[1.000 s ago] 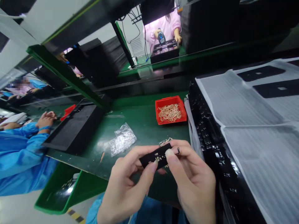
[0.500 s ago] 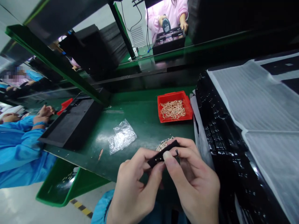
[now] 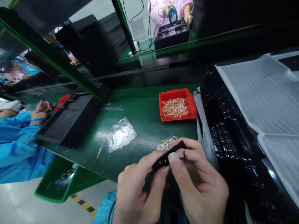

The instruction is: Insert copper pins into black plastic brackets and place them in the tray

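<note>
A small black rectangular part point(image 3: 161, 162) with tiny shiny dots is held tilted between my two hands, above the front of the bench. My left hand point(image 3: 140, 183) is closed on its left end, thumb below and fingers behind. My right hand point(image 3: 198, 177) is closed at its right end, with the thumb pressed on its face. By the right forefinger a little dark tip point(image 3: 184, 154) sticks out; what it belongs to is hidden. Just behind the hands lies a loose pile of small pale strips point(image 3: 166, 143), partly covered by my fingers.
A red bin point(image 3: 177, 119) of pale strips stands behind the pile. A clear plastic bag point(image 3: 121, 134) lies left of it. Stacked glossy black trays point(image 3: 224, 133) with white sheeting point(image 3: 254, 93) border the right. At left are a black case point(image 3: 70, 121), a green bin point(image 3: 51, 194) and a co-worker's blue sleeves point(image 3: 16, 149).
The view has shifted a little, and both hands with the black part appear slightly further right. The grip looks the same. More of the strip pile shows behind the fingers.
</note>
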A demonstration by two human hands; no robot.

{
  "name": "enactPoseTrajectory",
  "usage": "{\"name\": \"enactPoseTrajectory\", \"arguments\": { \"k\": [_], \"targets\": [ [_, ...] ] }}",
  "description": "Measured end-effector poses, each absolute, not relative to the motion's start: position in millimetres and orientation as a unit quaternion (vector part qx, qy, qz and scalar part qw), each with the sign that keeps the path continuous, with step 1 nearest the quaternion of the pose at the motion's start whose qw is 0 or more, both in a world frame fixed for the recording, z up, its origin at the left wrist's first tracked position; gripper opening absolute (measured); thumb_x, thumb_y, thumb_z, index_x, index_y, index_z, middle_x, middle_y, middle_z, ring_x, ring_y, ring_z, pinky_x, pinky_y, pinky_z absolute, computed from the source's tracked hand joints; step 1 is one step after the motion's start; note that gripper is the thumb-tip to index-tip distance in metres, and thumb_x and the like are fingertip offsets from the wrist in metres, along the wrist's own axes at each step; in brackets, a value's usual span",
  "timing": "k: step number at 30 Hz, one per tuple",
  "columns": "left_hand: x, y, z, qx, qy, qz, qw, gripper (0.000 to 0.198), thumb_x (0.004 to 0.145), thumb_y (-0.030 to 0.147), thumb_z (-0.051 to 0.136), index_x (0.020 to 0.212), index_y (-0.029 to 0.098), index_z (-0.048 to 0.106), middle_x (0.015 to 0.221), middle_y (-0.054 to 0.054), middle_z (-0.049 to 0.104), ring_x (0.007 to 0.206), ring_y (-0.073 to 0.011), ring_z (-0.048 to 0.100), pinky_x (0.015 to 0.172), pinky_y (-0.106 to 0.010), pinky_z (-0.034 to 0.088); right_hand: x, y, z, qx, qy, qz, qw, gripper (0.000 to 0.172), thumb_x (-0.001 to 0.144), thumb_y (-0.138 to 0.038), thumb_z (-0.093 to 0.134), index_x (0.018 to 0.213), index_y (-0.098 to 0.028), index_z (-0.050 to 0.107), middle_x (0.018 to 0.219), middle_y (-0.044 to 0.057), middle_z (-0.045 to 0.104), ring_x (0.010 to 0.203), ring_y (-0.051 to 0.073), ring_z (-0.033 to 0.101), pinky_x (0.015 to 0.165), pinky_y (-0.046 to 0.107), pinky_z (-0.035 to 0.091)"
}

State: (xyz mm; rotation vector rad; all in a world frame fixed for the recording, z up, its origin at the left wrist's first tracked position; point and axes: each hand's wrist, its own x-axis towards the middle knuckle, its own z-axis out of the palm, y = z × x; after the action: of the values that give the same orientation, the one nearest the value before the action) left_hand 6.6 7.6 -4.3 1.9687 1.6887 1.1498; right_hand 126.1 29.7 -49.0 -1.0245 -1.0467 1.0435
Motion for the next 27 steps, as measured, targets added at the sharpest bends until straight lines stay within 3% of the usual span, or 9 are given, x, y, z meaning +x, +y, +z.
{"name": "enactPoseTrajectory", "arguments": {
  "k": [5, 11, 16, 22, 27],
  "targets": [
    [8, 3, -6, 0.671, 0.617, 0.395, 0.11, 0.037, 0.097, 0.015, 0.067, 0.127, 0.036, 0.072, 0.113, 0.008, 0.086, 0.067, -0.0087, 0.077, 0.074, -0.018, 0.063, 127, 29, -48, -0.444, -0.452, 0.454, 0.626, 0.009, 0.098, -0.022, 0.072, 0.095, -0.031, 0.074, 0.118, -0.002, 0.07, 0.105, 0.015, 0.078, 0.096, 0.027, 0.063],
    [17, 6, -8, 0.659, 0.608, 0.437, 0.072, 0.032, 0.098, 0.012, 0.065, 0.12, 0.032, 0.075, 0.108, 0.008, 0.087, 0.075, -0.0088, 0.079, 0.076, -0.018, 0.061, 126, 29, -45, -0.444, -0.467, 0.425, 0.636, 0.011, 0.097, -0.019, 0.071, 0.095, -0.03, 0.073, 0.117, -0.003, 0.07, 0.104, 0.013, 0.077, 0.093, 0.025, 0.063],
    [26, 8, -7, 0.632, 0.632, 0.446, 0.032, 0.03, 0.097, 0.01, 0.063, 0.11, 0.033, 0.078, 0.097, 0.01, 0.086, 0.069, -0.0086, 0.074, 0.071, -0.018, 0.058, 122, 27, -42, -0.453, -0.471, 0.377, 0.656, 0.013, 0.095, -0.016, 0.072, 0.095, -0.029, 0.074, 0.115, -0.003, 0.07, 0.107, 0.011, 0.073, 0.096, 0.023, 0.061],
    [28, 9, -8, 0.607, 0.678, 0.413, 0.038, 0.029, 0.1, 0.015, 0.055, 0.104, 0.035, 0.076, 0.084, 0.011, 0.082, 0.06, -0.0105, 0.069, 0.068, -0.022, 0.056, 111, 22, -29, -0.484, -0.405, 0.398, 0.666, 0.011, 0.094, -0.02, 0.073, 0.089, -0.03, 0.076, 0.11, -0.003, 0.071, 0.102, 0.013, 0.072, 0.088, 0.027, 0.06],
    [38, 12, -12, 0.561, 0.686, 0.463, 0.011, 0.026, 0.098, 0.014, 0.056, 0.098, 0.031, 0.075, 0.068, 0.011, 0.071, 0.055, -0.0091, 0.062, 0.065, -0.021, 0.051, 104, 17, -24, -0.502, -0.399, 0.385, 0.664, 0.014, 0.096, -0.021, 0.07, 0.094, -0.032, 0.078, 0.12, -0.003, 0.068, 0.11, 0.015, 0.069, 0.092, 0.03, 0.057]
  ]
}}
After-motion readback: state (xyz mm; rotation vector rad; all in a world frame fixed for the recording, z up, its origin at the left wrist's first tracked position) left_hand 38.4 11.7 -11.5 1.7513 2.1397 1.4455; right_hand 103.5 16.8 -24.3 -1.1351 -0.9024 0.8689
